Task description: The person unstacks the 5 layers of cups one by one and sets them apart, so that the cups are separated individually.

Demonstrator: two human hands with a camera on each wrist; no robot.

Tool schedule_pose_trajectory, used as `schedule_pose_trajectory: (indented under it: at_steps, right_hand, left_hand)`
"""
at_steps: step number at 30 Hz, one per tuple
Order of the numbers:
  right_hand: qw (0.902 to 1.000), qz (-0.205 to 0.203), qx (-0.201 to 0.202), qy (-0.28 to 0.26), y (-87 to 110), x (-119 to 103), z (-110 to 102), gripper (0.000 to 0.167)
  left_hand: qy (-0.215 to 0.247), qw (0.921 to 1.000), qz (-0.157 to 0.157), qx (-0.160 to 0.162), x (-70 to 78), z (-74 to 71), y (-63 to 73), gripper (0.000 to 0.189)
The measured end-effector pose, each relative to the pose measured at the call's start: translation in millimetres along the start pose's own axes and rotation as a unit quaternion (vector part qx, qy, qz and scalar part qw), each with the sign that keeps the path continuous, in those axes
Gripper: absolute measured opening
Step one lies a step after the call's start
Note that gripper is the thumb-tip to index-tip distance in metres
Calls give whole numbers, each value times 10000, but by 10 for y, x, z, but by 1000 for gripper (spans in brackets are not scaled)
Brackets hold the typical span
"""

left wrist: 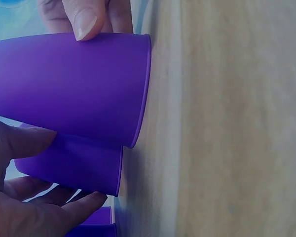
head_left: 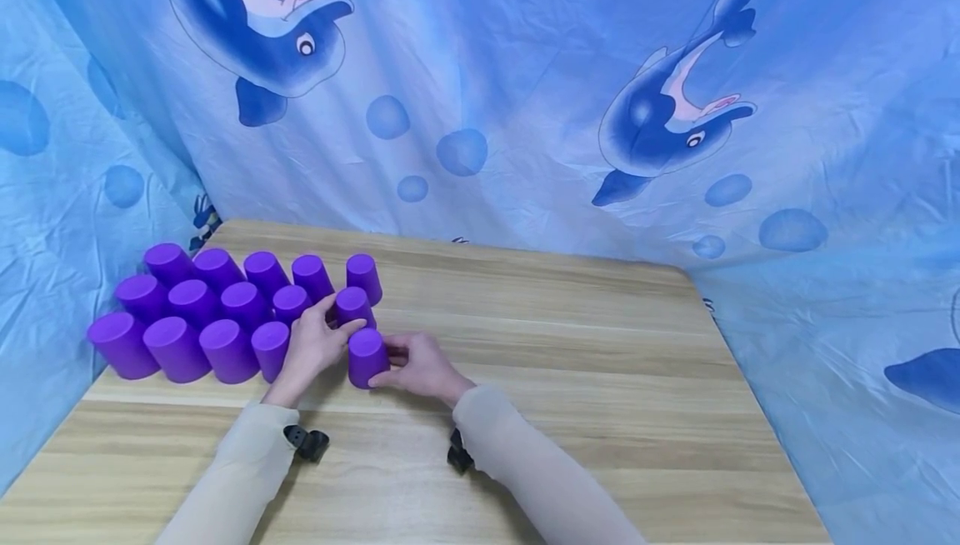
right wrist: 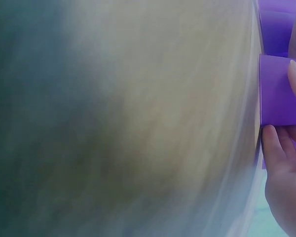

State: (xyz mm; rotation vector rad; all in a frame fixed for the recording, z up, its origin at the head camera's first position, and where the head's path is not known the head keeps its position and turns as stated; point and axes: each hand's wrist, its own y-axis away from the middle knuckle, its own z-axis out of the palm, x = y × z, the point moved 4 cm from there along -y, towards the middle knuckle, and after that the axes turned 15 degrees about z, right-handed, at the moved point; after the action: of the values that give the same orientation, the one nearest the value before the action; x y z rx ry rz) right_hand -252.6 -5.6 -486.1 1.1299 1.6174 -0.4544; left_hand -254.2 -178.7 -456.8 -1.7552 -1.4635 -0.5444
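Note:
Purple cups stand upside down on a wooden table. My right hand (head_left: 425, 367) grips the front cup (head_left: 366, 359) of a short column, thumb on the near side and fingers on the right. My left hand (head_left: 313, 345) holds the cup behind it (head_left: 352, 305), with thumb and fingers on opposite sides in the left wrist view. There, the front cup (left wrist: 74, 89) overlaps the second cup (left wrist: 74, 165). Both cups' rims are at the tabletop. At the column's far end, another cup (head_left: 363, 277) stands untouched.
Several more purple cups (head_left: 197, 303) stand in three rows to the left, close beside my left hand. The wooden table (head_left: 570, 378) extends to the right. Blue dolphin-printed cloth (head_left: 510, 95) hangs behind the table and along its sides.

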Motion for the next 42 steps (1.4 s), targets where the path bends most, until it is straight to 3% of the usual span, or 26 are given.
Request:
schedule_pose_trajectory:
  at_steps: [14, 21, 32, 42]
  right_hand:
    - [9999, -42, 20, 133, -25, 27, 29, 65]
    - [9996, -142, 25, 230, 21, 44, -59, 63]
    - [9989, 95, -5, 457, 172, 133, -253, 60]
    - [9987, 161, 172, 459, 193, 222, -509, 51]
  left_hand:
    - [-53, 10000, 54, 47, -19, 14, -25, 65]
    - [-33, 10000, -50, -14, -7, 10, -41, 67]
    - [99, 9994, -209, -248, 57, -56, -72, 76]
    - [260, 9993, 138, -209, 228, -204, -105, 80]
